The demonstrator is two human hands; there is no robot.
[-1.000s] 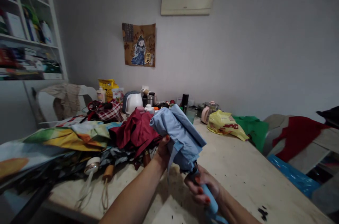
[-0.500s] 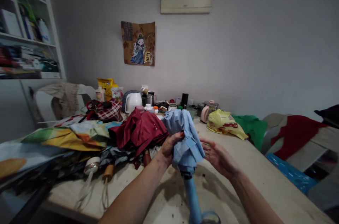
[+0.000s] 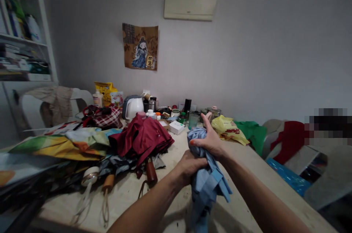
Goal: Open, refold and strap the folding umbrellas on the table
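Observation:
A folded light-blue umbrella [image 3: 207, 185] stands over the table, its loose cloth gathered and hanging in pleats. My left hand [image 3: 188, 167] is closed around the cloth at its upper middle. Just above, my right hand [image 3: 211, 138] lies against the top of the cloth, thumb across it and fingers stretched up and apart. The lower end of the umbrella runs out at the bottom of the view. Left of my hands lies a dark red umbrella [image 3: 141, 137] with a brown wooden handle [image 3: 150, 171].
More umbrellas, one patterned yellow and green [image 3: 60, 145], are heaped on the table's left. Along the back stand a white kettle [image 3: 134, 107], bottles, a white box [image 3: 176, 127] and a yellow plastic bag [image 3: 227, 128]. Chairs flank the table [image 3: 264, 185].
My right hand has come in from beside the umbrella onto its top. The left hand has gone lower in view, and the blue cloth is bunched more tightly there. The view has shifted slightly.

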